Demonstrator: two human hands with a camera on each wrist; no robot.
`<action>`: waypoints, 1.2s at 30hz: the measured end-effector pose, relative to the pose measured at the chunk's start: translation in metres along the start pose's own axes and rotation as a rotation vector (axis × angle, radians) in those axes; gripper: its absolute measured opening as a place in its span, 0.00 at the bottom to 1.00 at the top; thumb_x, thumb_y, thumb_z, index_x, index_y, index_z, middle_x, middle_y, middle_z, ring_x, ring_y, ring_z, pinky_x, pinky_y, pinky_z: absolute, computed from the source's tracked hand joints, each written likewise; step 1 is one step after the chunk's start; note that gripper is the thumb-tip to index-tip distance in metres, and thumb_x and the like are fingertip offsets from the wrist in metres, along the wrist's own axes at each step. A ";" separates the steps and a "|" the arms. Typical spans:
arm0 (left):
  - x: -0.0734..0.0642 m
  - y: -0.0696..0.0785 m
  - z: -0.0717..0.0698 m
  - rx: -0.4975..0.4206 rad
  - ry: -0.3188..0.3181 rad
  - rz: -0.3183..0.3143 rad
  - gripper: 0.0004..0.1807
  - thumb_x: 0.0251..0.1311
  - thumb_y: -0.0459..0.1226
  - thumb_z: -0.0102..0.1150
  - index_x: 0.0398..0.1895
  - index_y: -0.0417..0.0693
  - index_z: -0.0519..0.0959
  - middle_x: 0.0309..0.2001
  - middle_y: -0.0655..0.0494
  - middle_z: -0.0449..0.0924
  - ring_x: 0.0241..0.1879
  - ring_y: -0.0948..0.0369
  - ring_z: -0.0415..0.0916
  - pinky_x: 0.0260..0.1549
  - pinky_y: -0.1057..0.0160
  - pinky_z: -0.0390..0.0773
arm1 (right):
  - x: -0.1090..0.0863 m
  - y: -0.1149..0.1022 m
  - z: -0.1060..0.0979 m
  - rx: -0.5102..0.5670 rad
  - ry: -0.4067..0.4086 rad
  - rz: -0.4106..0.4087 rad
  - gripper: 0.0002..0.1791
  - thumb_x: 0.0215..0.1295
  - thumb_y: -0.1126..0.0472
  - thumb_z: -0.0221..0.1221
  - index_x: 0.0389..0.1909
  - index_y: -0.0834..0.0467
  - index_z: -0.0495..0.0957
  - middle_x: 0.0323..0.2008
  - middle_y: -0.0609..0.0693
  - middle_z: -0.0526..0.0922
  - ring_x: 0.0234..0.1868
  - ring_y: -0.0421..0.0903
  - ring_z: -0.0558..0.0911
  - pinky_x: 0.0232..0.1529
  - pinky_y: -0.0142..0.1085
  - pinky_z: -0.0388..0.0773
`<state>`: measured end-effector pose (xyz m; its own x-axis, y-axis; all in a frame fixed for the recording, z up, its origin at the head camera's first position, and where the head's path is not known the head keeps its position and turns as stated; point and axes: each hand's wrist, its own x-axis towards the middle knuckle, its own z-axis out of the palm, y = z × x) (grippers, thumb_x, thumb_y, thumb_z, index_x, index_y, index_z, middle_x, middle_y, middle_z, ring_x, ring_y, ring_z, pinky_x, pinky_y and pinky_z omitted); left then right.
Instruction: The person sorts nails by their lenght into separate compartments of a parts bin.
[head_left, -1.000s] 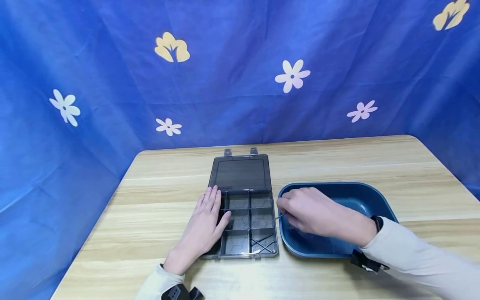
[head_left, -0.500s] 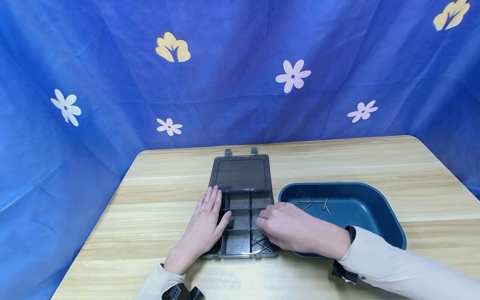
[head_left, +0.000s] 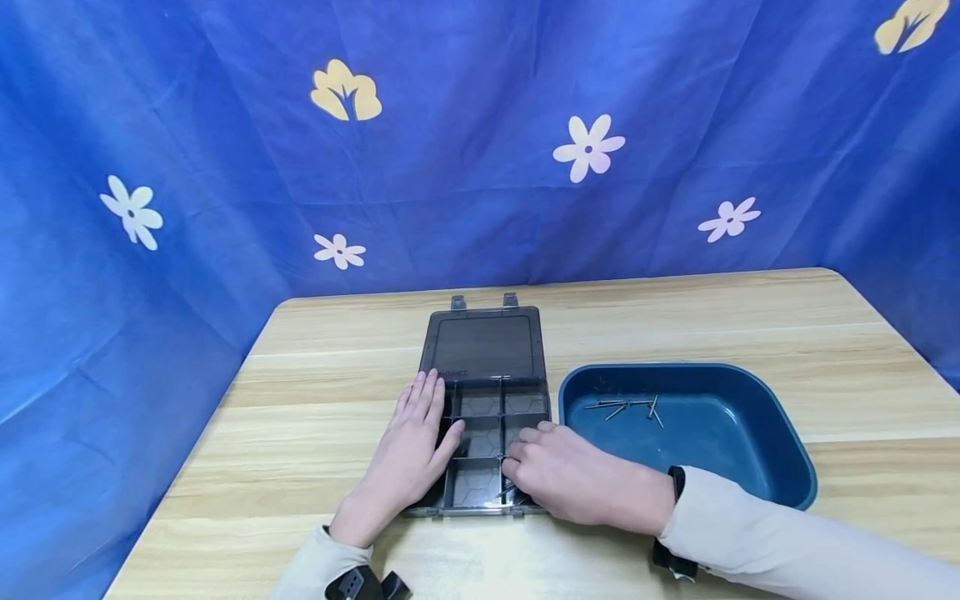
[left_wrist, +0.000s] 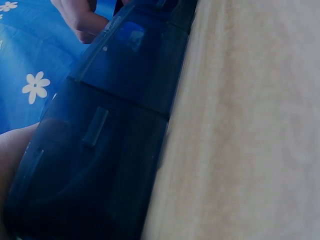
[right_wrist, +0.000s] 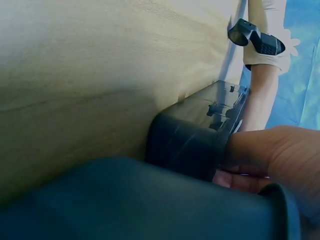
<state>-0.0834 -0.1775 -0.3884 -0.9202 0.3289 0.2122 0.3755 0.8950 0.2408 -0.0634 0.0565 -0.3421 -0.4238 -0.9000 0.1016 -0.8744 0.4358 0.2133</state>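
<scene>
A dark translucent compartment box (head_left: 475,442) lies with its lid (head_left: 483,343) folded back on the table. My left hand (head_left: 405,450) rests flat along the box's left side, fingers straight and thumb over the dividers. Over the front right compartment is my right hand (head_left: 562,475), its fingers curled and reaching down inside. Thin nails lie in that compartment, mostly covered by this hand; whether a nail is still between the fingertips is hidden. In the right wrist view the right fingers (right_wrist: 242,180) dip past the box wall (right_wrist: 185,145).
Right of the box stands a blue plastic tub (head_left: 712,450), with several nails (head_left: 626,406) near its back left corner. The right forearm crosses the tub's front edge. Both stand on a wood-grain table (head_left: 300,400), with a blue flowered cloth (head_left: 450,167) behind.
My right hand has moved left from the tub, carrying a thin nail, and lowered into the box's front right compartment. The left hand has stayed in place.
</scene>
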 end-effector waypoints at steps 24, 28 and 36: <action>0.000 0.001 0.000 0.014 0.003 0.010 0.36 0.71 0.49 0.44 0.70 0.27 0.56 0.72 0.33 0.52 0.73 0.43 0.47 0.72 0.47 0.48 | -0.018 0.027 -0.014 0.139 0.212 0.096 0.02 0.56 0.63 0.64 0.31 0.55 0.81 0.28 0.43 0.79 0.32 0.41 0.77 0.36 0.33 0.78; 0.000 0.001 -0.001 0.013 -0.002 0.007 0.36 0.71 0.49 0.44 0.70 0.27 0.56 0.72 0.33 0.51 0.74 0.43 0.47 0.72 0.47 0.48 | -0.026 0.040 -0.016 0.174 0.245 0.169 0.03 0.55 0.64 0.65 0.28 0.55 0.80 0.25 0.43 0.79 0.30 0.41 0.78 0.33 0.34 0.79; 0.000 0.001 0.000 0.011 -0.009 0.005 0.36 0.71 0.49 0.43 0.70 0.27 0.56 0.73 0.33 0.51 0.74 0.43 0.46 0.72 0.46 0.47 | -0.046 0.060 -0.014 0.230 0.184 0.359 0.06 0.53 0.66 0.65 0.26 0.52 0.79 0.23 0.42 0.76 0.24 0.38 0.73 0.23 0.31 0.74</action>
<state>-0.0834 -0.1766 -0.3884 -0.9192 0.3363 0.2050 0.3791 0.8965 0.2291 -0.0935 0.1242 -0.3201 -0.6784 -0.6686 0.3045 -0.7186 0.6902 -0.0854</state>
